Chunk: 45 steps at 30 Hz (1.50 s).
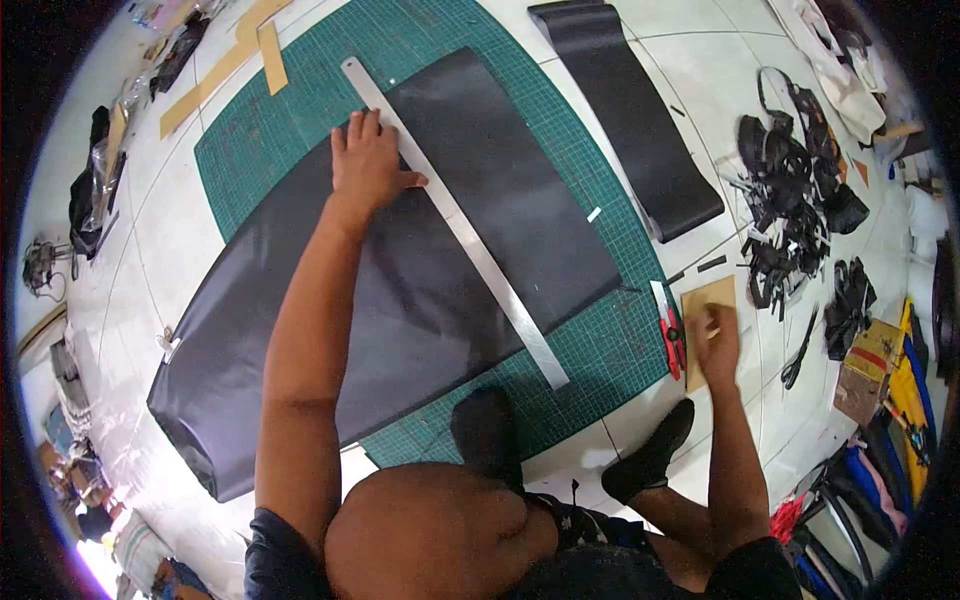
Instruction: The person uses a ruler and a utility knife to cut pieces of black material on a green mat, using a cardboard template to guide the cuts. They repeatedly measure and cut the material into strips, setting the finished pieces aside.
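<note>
My left hand lies with fingers spread on a long steel ruler, pressing near its upper part. The ruler runs diagonally across a large sheet of black material, which is spread over a green cutting mat. My right hand is curled closed over a flat tan piece of cardboard beside the mat's right edge; I cannot tell what its fingers hold. Just left of that hand, a red utility knife rests at the mat's edge.
A folded black strip of material lies on the white tiled floor, with a heap of black scraps to its right. Black-handled scissors lie below the heap. A metal clip grips the sheet's left edge. My feet stand near the mat.
</note>
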Each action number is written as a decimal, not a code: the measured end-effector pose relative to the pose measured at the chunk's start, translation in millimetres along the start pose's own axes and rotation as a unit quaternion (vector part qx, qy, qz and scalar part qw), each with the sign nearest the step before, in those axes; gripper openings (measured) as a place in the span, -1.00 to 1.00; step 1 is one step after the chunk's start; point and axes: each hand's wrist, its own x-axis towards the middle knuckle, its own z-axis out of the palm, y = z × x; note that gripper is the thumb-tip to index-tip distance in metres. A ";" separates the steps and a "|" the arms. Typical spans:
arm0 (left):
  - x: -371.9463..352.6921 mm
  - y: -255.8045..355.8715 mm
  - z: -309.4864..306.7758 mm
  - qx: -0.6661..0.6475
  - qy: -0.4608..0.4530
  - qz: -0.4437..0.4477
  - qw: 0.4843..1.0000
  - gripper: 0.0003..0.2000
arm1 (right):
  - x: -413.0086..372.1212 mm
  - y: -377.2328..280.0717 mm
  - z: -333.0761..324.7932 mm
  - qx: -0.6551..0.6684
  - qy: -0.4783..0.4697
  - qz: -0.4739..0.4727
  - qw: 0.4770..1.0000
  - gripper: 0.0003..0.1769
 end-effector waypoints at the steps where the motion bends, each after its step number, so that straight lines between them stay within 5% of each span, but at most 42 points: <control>1: 0.1 1.6 -0.3 -0.013 -0.023 0.002 1.000 -0.20 | -9.2 -31.6 1.3 0.005 -0.052 0.022 0.998 -0.56; 4: -1.4 -0.1 9.2 -0.057 -0.059 -0.002 0.997 -0.25 | -23.6 -38.6 16.1 -0.064 -0.050 -0.075 0.994 -0.53; 7: 0.0 -6.9 16.9 -0.063 -0.064 0.023 0.996 -0.24 | -28.5 -19.6 29.8 0.043 -0.054 0.027 0.997 -0.52; 8: 5.7 -14.5 29.7 -0.066 -0.073 0.039 0.994 -0.04 | -29.2 -7.7 37.9 0.111 -0.066 0.068 0.989 -0.50; 11: -4.1 4.4 5.5 -0.066 -0.131 0.010 0.989 0.24 | -23.8 -14.3 33.6 0.045 -0.006 0.031 0.998 -0.52; 16: -17.0 18.2 3.1 -0.014 -0.154 -0.001 0.988 0.46 | 18.0 -109.2 29.2 0.359 -0.057 0.161 0.918 -0.43; 18: -16.6 20.8 3.5 -0.016 -0.155 -0.008 0.988 0.48 | 36.8 -161.4 26.3 0.275 -0.146 0.165 0.936 -0.36; 20: -16.1 21.0 3.5 -0.016 -0.155 -0.017 0.988 0.48 | 51.8 -169.4 64.6 0.206 -0.097 -0.045 0.973 -0.42; 24: -17.1 20.2 2.6 -0.044 -0.159 -0.027 0.986 0.50 | 89.2 -250.4 97.6 0.149 -0.138 -0.119 0.972 -0.68; 33: -15.6 13.9 10.3 -0.034 -0.151 -0.019 0.988 0.51 | 152.3 -383.4 161.8 0.001 -0.214 -0.164 0.963 -0.62; 45: -14.6 12.6 7.8 -0.042 -0.170 -0.015 0.984 0.48 | 165.6 -409.0 170.5 0.024 -0.223 -0.186 0.957 -0.63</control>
